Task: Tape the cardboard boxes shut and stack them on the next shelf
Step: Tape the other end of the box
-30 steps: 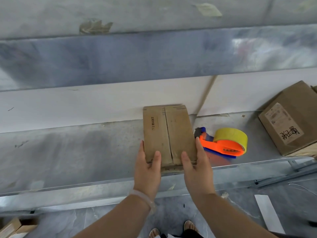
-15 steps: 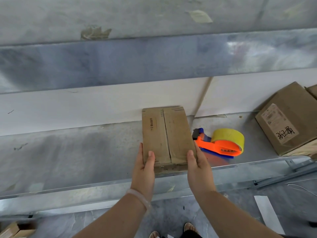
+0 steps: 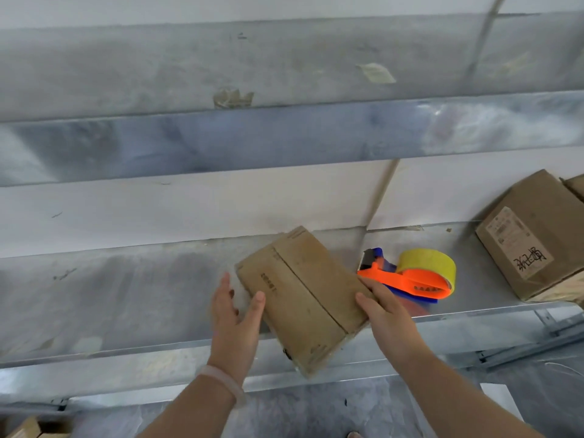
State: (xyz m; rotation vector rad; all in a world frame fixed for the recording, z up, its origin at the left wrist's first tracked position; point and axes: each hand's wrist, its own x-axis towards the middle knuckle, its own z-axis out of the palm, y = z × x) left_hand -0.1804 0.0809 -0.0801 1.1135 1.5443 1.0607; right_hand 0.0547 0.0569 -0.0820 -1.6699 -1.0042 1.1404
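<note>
A small brown cardboard box (image 3: 303, 298) with closed flaps and an open centre seam lies turned diagonally on the metal shelf (image 3: 126, 295). Its near corner sticks out past the shelf's front edge. My right hand (image 3: 388, 320) grips the box's right side, thumb on top. My left hand (image 3: 234, 330) is at the box's left edge with fingers spread straight and only the thumb touching the top. An orange and blue tape dispenser (image 3: 417, 279) with a yellow roll lies just right of the box, behind my right hand.
A larger labelled cardboard box (image 3: 531, 235) sits at the shelf's right end, with another box's corner (image 3: 576, 184) behind it. An upper shelf beam (image 3: 221, 143) runs overhead. On the floor below are an open box (image 3: 28, 429) at left and a white strip (image 3: 499, 403) at right.
The box has turned counter-clockwise from square to diagonal and slid toward me over the shelf edge. My left hand's fingers have come off the box and spread out.
</note>
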